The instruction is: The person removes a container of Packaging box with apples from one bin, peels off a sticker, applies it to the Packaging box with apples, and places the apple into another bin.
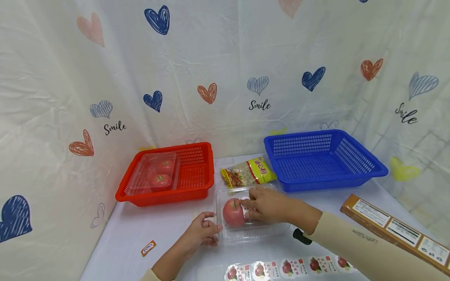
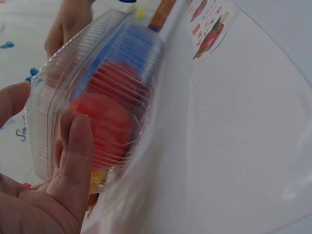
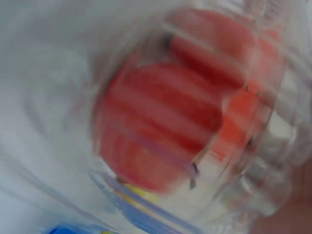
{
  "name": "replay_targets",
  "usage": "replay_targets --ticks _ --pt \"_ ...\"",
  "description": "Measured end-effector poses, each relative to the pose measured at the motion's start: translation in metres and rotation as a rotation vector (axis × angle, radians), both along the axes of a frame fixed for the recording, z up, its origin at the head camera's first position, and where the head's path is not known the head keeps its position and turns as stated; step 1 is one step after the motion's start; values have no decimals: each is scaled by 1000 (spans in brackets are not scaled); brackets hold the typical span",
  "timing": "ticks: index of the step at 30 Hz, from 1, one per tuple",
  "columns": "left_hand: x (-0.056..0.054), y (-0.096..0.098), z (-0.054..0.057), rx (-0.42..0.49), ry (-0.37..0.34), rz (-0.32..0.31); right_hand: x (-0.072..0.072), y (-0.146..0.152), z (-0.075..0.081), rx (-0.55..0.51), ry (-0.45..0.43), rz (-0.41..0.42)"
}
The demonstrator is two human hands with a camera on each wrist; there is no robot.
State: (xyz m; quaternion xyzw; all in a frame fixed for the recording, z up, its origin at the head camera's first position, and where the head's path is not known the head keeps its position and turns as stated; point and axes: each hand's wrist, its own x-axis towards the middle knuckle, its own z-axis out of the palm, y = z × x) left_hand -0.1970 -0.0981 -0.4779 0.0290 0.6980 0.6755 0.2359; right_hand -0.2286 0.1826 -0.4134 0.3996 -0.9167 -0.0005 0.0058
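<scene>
Head view: touches the edge of a clear box (image 1: 251,233) of apples (image 1: 233,212) on the bench (image 1: 121,232), right of and nearer than the red basket (image 1: 190,196), with the left hand (image 1: 200,233), with fingers parted from thumb; touches a white label (image 1: 245,210) over the box with the right hand (image 1: 270,205) (pinching or pressing, cannot tell).

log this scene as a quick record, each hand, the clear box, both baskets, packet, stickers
left hand: touching the left edge of the clear box
right hand: fingers at a label on top; whether it is stuck down is unclear
box contents: two apples
red basket: back left, holding another clear box with fruit inside
blue basket: back right
between baskets: yellow packet
front: strip of stickers
</scene>
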Motion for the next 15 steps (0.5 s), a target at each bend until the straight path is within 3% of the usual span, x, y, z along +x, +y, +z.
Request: replay_targets --ticks 7,15 --pt "-1 0 -2 -24 -13 15 11 3 4 -8 -18 16" --pt "-1 0 -3 -17 -7 14 23 10 4 -61 23 103"
